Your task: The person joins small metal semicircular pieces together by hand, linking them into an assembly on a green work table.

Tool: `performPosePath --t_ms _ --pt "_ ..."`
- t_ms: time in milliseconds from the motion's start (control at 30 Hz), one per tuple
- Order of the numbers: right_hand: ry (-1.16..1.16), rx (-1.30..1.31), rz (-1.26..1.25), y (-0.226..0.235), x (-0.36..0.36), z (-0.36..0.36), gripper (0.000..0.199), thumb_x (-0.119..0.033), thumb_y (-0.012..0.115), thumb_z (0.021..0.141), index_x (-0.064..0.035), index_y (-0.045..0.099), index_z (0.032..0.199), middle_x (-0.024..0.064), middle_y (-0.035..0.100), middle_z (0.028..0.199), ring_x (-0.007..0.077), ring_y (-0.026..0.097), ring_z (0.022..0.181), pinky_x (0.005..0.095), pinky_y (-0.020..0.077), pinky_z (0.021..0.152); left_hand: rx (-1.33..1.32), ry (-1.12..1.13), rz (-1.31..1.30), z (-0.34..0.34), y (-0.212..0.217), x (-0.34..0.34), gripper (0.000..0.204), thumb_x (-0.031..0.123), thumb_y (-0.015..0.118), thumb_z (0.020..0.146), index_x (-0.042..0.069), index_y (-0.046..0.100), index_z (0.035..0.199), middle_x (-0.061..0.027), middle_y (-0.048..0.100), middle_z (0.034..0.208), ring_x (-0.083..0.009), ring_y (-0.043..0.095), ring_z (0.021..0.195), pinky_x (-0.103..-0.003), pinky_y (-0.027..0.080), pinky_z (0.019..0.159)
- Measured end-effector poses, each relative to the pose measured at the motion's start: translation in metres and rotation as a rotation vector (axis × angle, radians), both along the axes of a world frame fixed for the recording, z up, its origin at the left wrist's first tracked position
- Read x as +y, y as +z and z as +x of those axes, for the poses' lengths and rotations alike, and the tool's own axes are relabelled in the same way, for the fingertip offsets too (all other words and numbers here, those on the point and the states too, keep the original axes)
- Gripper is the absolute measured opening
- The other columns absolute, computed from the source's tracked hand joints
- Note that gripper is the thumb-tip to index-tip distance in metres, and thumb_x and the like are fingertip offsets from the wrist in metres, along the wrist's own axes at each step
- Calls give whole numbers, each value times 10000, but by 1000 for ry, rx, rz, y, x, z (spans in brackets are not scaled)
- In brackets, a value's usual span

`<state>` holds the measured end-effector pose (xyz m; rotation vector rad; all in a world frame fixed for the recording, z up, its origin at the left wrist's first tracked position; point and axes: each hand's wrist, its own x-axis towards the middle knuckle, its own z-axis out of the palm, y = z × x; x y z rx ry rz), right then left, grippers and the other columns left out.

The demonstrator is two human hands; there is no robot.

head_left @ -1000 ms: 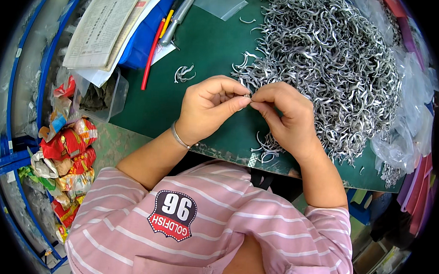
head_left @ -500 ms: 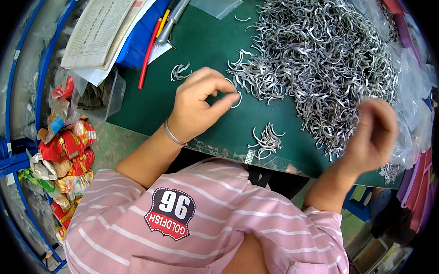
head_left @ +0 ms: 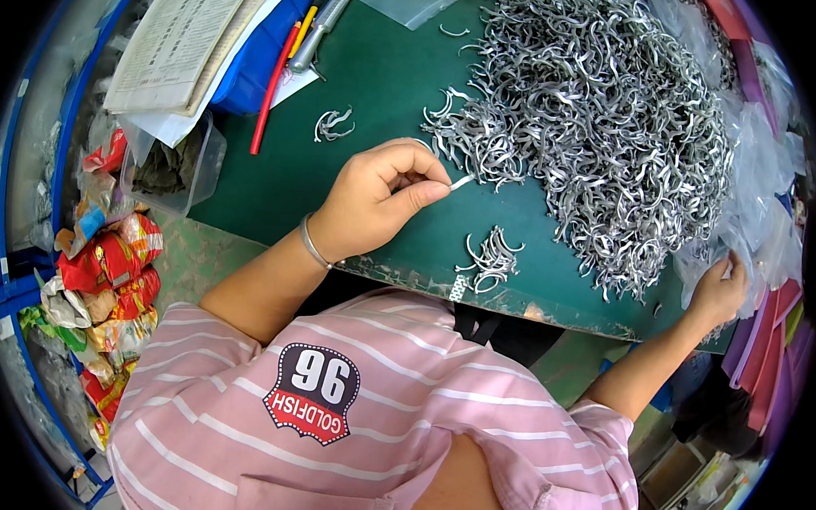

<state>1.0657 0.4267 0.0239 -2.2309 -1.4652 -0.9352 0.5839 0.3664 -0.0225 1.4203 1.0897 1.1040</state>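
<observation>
My left hand pinches a small curved silvery metal piece between thumb and fingers, above the green table. It is just left of a big heap of similar curved metal pieces. Over at the table's right edge, my right hand is beside a clear plastic bag, its fingers curled together against the film. What those fingers hold, if anything, is hidden. A small cluster of curved pieces lies near the front edge, and a few more pieces rest left of my left hand.
A metal-handled tool, a red pen and a yellow pen lie by a blue tray with papers. A clear tub holds dark cloth. Colourful wrappers fill the left side. Purple and red strips hang at right.
My right hand has moved right and down, from the heap's edge to the plastic bag. My left hand stays nearly in place; the curved piece in it has turned and now points right.
</observation>
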Motion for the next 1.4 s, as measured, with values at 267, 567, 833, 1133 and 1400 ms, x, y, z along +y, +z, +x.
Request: performPosePath --t_ms 267,567,833,1133,1400 --pt "1398 831 -383 25 -6 -233 237 9 682 802 -3 654 1037 127 668 958 228 642 831 312 496 728 -251 -70 45 3 -2 0 73 2 633 892 -29 618 957 -55 585 952 -99 553 857 -224 460 728" --pt "1659 942 -475 -20 -11 -268 173 28 705 753 -22 638 904 118 625 829 289 620 723 359 507 634 -240 -55 25 8 1 0 290 -113 687 797 -37 609 1065 -118 609 1006 -136 620 871 -251 525 752" --pt "1503 1120 -504 -27 -15 -271 249 96 599 805 -3 608 1033 99 631 854 216 648 773 290 521 674 -60 74 179 9 -2 0 146 -50 717 790 -21 661 922 -75 650 892 -98 626 770 -224 521 667" --pt "1205 1849 -1041 -24 -12 -264 97 -57 646 898 12 649 965 34 660 840 80 620 744 223 517 669 294 70 569 14 8 1 157 -65 728 740 9 676 868 -107 674 858 -219 656 771 -291 528 671" --pt "1658 945 -792 -6 4 -231 135 18 721 695 -30 633 785 80 643 770 262 626 737 349 501 657 307 393 451 -3 10 8 164 -112 684 784 -24 646 917 -98 625 900 -167 608 834 -264 497 735"
